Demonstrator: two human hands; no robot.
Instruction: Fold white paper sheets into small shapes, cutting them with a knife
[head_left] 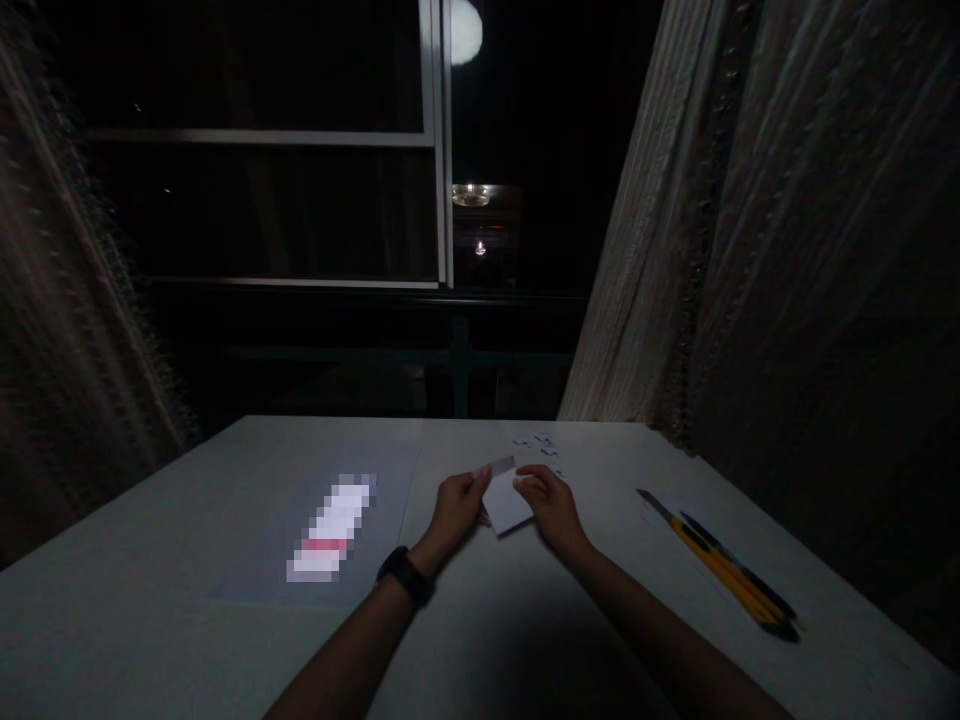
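Observation:
My left hand, with a dark watch on its wrist, grips a small piece of white folded paper along its left side, thumb on top. A narrow flap stands at the paper's upper edge. On the other side, my right hand is closed, its fingertips pinched at the paper's upper right. The paper is held tilted over the white table. Just beyond the hands lie several small white paper pieces with dark marks on them.
To the right lie a yellow utility knife with its blade out and a dark pen. On the left, a bright pixelated rectangle rests on a large pale sheet. Curtains and a dark window stand behind the table.

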